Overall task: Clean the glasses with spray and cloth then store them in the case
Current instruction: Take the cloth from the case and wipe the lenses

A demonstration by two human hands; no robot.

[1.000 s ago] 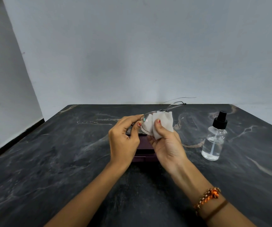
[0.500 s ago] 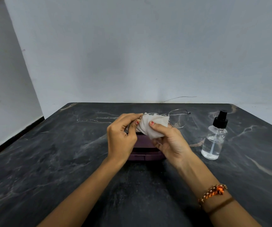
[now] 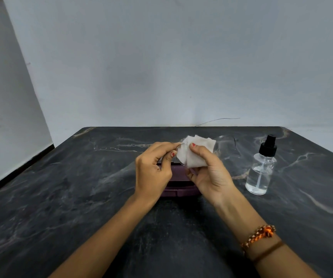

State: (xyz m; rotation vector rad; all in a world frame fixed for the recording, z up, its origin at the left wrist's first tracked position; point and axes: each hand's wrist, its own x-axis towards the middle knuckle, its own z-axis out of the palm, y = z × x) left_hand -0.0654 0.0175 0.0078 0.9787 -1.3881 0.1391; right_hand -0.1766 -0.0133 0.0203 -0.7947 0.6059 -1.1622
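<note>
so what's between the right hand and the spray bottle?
Bare dark tabletop only, in the head view. Nothing sits between the right hand and the spray bottle.

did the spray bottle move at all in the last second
No. The clear spray bottle with the black pump stands in the same spot on the dark marble table, beside the same pale vein.

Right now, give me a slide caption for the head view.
Right hand wipes glasses with white cloth, left hand pinching the frame, above purple case.

The cloth (image 3: pixel 194 152) hides one lens of the glasses (image 3: pixel 226 146); the other is perhaps motion-blurred.
</note>
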